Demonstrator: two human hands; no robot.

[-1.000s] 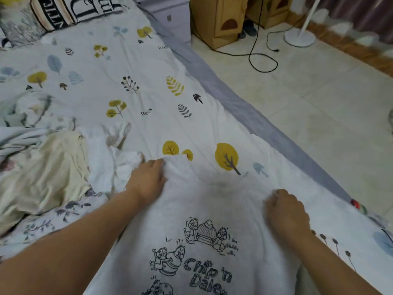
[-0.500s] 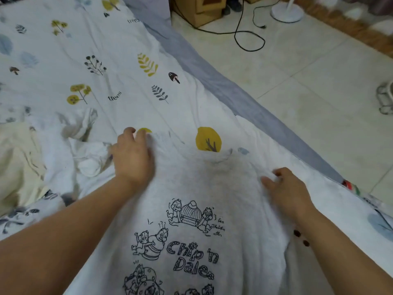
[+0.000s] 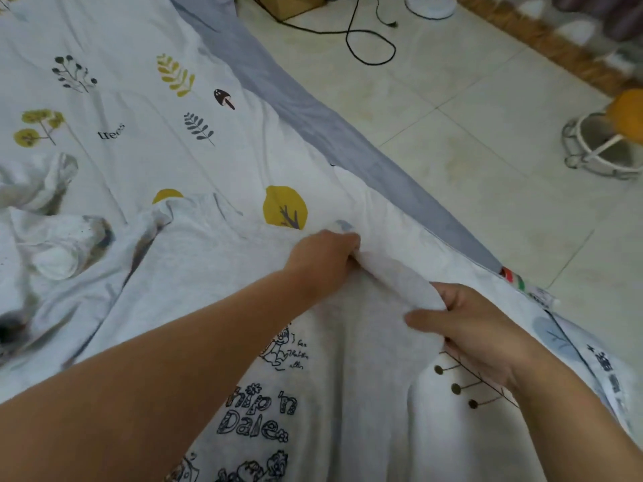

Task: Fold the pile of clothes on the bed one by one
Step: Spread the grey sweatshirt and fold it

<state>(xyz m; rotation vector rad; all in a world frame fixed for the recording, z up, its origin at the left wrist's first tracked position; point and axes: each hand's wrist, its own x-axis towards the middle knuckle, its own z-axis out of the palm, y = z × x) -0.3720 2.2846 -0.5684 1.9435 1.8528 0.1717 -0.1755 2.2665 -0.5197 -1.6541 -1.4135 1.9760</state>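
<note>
A light grey T-shirt point(image 3: 215, 273) with a black cartoon print lies spread on the bed, print side up. My left hand point(image 3: 323, 260) reaches across it and grips the shirt's right shoulder edge. My right hand point(image 3: 466, 328) pinches the same right side lower down, thumb on top. Between the two hands the fabric is lifted into a raised fold. The shirt's left sleeve lies flat at the left. More crumpled white clothes point(image 3: 48, 245) lie at the left edge of the view.
The bed sheet point(image 3: 139, 99) is white with yellow trees and leaves, with a grey border point(image 3: 313, 109) along the bed's right edge. Beyond it is tiled floor with a black cable point(image 3: 368, 46), a fan base and a white stand point(image 3: 602, 147).
My left hand has crossed from the shirt's left shoulder to its right shoulder. My right hand now lifts the shirt's right side. The view has tilted down and right.
</note>
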